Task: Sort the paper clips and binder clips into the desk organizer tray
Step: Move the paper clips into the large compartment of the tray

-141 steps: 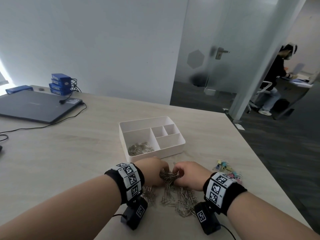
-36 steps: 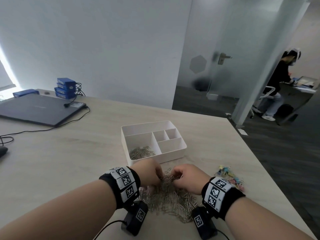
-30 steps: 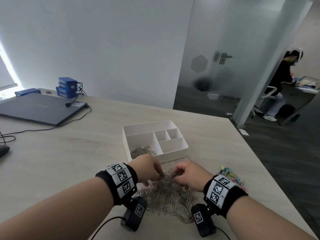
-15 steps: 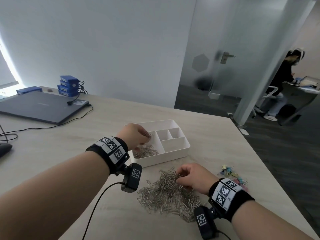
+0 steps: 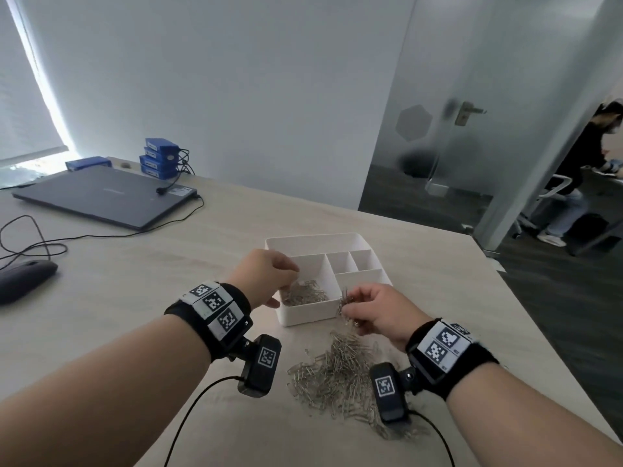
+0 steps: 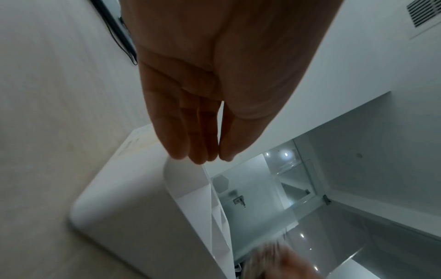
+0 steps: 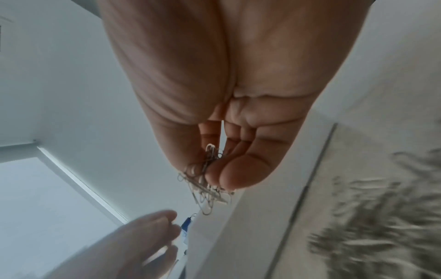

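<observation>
The white organizer tray (image 5: 313, 236) stands mid-table, and its front-left compartment holds a heap of silver paper clips (image 5: 305, 293). My left hand (image 5: 290, 274) hovers over that compartment. In the left wrist view the left hand (image 6: 203, 151) has straight fingers and holds nothing. My right hand (image 5: 350, 306) pinches a bunch of paper clips (image 7: 207, 192) just above the tray's front wall (image 5: 303, 315). A loose pile of paper clips (image 5: 340, 369) lies on the table between my wrists. No binder clips show.
A closed laptop (image 5: 101, 197), a mouse (image 5: 23, 281), stacked blue boxes (image 5: 158, 161) and cables (image 5: 33, 237) lie at the far left. The table edge (image 5: 526, 315) runs close on the right. A person (image 5: 573, 183) sits beyond the glass door.
My right hand has lifted a bunch of paper clips off the pile and carried it to the tray's front. My left hand stays over the front-left compartment, lower and empty.
</observation>
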Motion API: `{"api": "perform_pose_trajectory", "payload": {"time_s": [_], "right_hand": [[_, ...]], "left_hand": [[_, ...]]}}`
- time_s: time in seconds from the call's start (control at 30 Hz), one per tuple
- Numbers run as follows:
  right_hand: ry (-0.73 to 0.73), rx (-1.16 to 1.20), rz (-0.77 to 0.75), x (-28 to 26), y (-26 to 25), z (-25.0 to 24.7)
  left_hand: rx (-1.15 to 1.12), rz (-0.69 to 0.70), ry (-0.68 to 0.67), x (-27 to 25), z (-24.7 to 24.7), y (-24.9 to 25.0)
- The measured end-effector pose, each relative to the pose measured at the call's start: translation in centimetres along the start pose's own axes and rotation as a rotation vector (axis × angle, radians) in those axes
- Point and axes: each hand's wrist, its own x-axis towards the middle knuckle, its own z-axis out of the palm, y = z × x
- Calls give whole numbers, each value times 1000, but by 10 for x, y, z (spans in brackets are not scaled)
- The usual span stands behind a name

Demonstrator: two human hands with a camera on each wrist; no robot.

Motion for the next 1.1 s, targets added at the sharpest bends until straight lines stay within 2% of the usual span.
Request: {"api": "perform_pose_trajectory", "payload": {"time_s": [0.2, 0.43, 0.57, 0.7, 0.8, 0.93, 1.1], "right_hand": [[96, 2, -79, 50, -36, 17], [159, -245, -45, 77, -34, 37], [135, -244, -49, 63, -28, 33], [157, -268, -79, 37, -17, 9], [168, -402, -33, 16, 1, -15], [67, -857, 106, -7, 30, -45], [53, -944, 131, -27, 42, -49]], "left_hand": [[69, -12, -66, -23, -5, -17], [163, -44, -157, -34, -7, -31], [284, -58, -263, -36, -8, -37], [478, -62, -465, -39, -3, -37], [655, -11, -565, -42, 7, -33], [791, 106, -593, -40, 27, -23], [791, 183, -573, -44, 51, -13]]}}
